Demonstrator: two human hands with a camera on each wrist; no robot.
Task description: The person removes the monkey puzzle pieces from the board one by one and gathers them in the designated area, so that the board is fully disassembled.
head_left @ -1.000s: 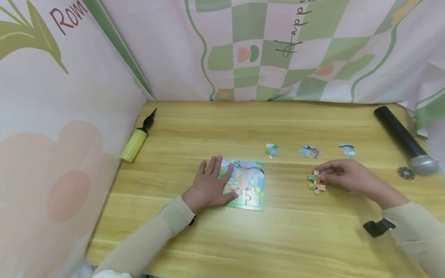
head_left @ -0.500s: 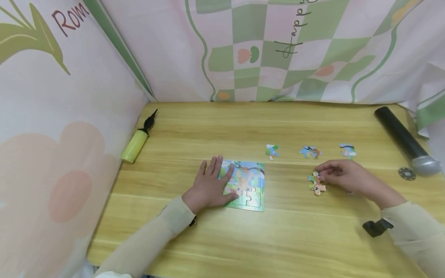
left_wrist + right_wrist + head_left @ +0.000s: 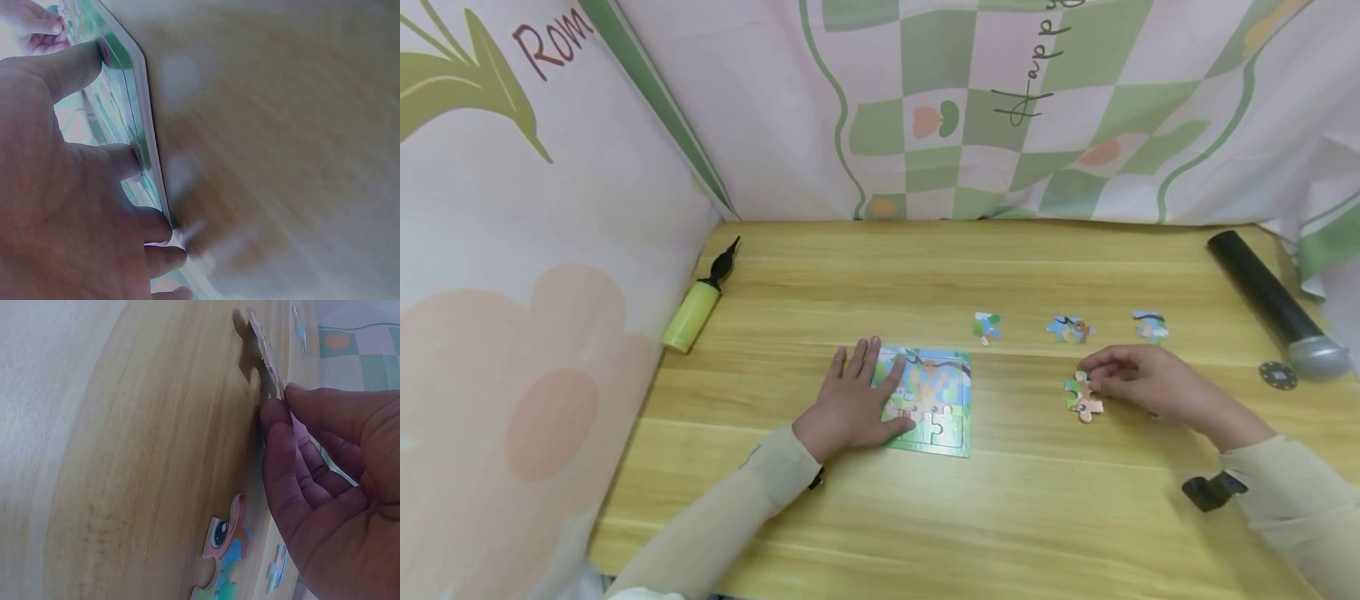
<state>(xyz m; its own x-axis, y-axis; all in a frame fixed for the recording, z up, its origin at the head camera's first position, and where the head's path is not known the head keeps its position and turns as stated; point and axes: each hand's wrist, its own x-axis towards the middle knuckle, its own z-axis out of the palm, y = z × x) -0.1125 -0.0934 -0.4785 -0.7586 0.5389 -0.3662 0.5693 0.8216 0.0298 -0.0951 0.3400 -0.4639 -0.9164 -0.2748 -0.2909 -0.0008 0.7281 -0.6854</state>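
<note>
So, wooden table [image 3: 880, 525], with a mic [image 3: 1270, 300] on the right and a yellow pump [image 3: 696, 312] over left. Left hand's [image 3: 848, 406] fingers are spread out straight; right hand [image 3: 1153, 385] is pinched, thumb to fingertips. The puzzle [image 3: 936, 425] sits mid-table, partly under the left hand. Held piece [image 3: 1084, 398] tilts off the wood, right of the puzzle; three loose pieces [image 3: 1070, 328] lie in a row behind.
</note>
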